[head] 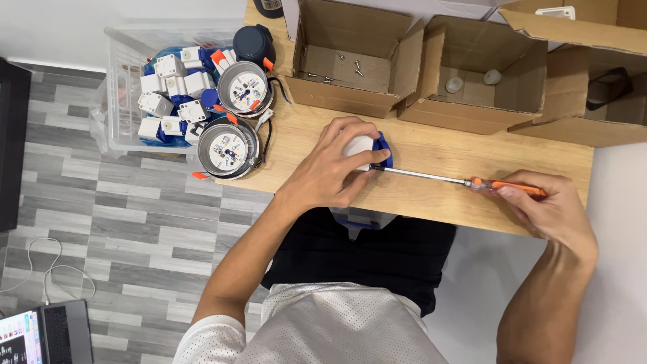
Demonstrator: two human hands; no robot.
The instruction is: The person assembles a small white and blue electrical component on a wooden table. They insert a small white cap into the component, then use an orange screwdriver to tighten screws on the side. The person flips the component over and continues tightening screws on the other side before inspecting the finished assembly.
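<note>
L hand [333,168] clamps down on a small white-and-blue plastic unit [369,149] on the wooden table [431,192], fingers curled tight over the top, thumb at the near side, so most of the unit is hidden; only a white patch and a blue edge show at the R side of the grip. R hand [549,209] closes round the orange handle of a screwdriver [465,180], fingers wrapped, index lying along the handle. The steel shaft runs from that grip straight across to the L hand; tip meets the unit's blue edge just under the L fingertips. Can't tell if the tip sits in a screw.

Just beyond the L grip, away from the body: an open cardboard box [350,61] w/ a few loose screws on its floor. Beyond the shaft, between the two grips: a 2nd open box [485,74] w/ two small white round bits inside. Beyond the R grip: a 3rd box [593,101], contents unclear.

Outward of the L grip, at the table's L end: two round downlight fixtures [232,121] w/ LED discs facing up, orange spring clips, black leads. Past those, off the table edge: a clear plastic crate [125,81] full of more white-and-blue units. Nearer the body than the L grip, another blue-and-white piece [360,219] shows under the table edge, by the lap.
</note>
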